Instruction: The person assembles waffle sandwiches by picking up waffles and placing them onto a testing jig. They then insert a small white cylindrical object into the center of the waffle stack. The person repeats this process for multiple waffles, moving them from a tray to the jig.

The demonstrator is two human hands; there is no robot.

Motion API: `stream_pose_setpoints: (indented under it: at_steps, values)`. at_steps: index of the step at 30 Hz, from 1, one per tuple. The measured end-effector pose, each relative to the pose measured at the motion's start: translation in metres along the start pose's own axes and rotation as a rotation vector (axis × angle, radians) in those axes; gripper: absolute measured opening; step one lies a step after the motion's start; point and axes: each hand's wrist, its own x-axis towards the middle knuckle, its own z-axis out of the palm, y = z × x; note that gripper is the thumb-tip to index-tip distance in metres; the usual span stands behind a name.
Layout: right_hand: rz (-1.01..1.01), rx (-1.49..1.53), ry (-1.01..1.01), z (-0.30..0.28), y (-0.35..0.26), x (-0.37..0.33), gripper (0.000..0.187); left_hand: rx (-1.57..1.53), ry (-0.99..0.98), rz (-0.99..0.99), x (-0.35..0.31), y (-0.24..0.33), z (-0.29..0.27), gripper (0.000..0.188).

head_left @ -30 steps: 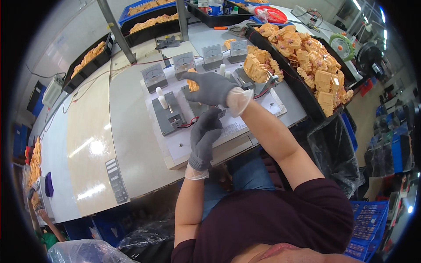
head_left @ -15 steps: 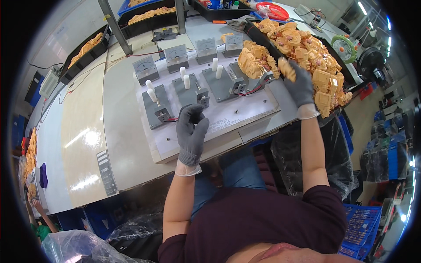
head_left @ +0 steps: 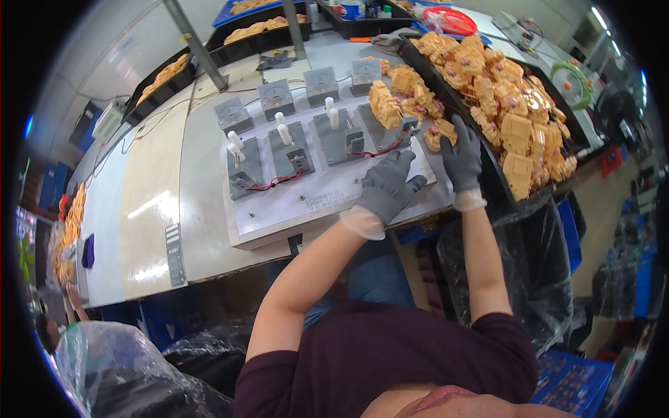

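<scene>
My left hand (head_left: pixel 391 184), in a grey glove, reaches over the right front of a white board (head_left: pixel 279 216). Its fingers are stretched out and apart, with nothing visible in them. They come close to the metal clamp (head_left: pixel 408 129) of the rightmost grey fixture, where an orange plastic part (head_left: pixel 385 106) stands. Right of that fixture, my gloved right hand (head_left: pixel 465 157) has its fingers around the edge of another orange plastic part (head_left: pixel 437 132), low beside the board. Three more grey fixtures (head_left: pixel 293 150) with white-tipped levers sit to the left.
Dial meters (head_left: pixel 274 97) line the back of the board. More orange parts (head_left: pixel 414 87) lie behind the right fixture. A black tray (head_left: pixel 481 150) heaped with such parts stands at the right. Metal posts (head_left: pixel 195 43) rise at the back. Another person's hand (head_left: pixel 74 298) shows far left.
My left hand has moved right, from the second fixture toward the rightmost one. My right hand has come down and left from the tray's edge with an orange part. The view has shifted slightly.
</scene>
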Motion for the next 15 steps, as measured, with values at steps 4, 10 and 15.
stream_pose_setpoints:
  at_steps: [4, 10, 15]
  values:
    - [0.148, 0.339, -0.152, -0.001, 0.001, -0.042, 0.040, 0.166, -0.148, -0.135, 0.029, -0.005, 0.017, 0.046]
    - [0.433, 0.558, -0.205, 0.014, 0.014, -0.062, 0.030, 0.089, -0.093, -0.120, 0.030, -0.008, 0.025, 0.047]
    - [0.610, 0.748, -0.215, 0.019, 0.021, -0.065, 0.030, -0.227, 0.296, -0.094, 0.024, -0.010, 0.023, 0.054]
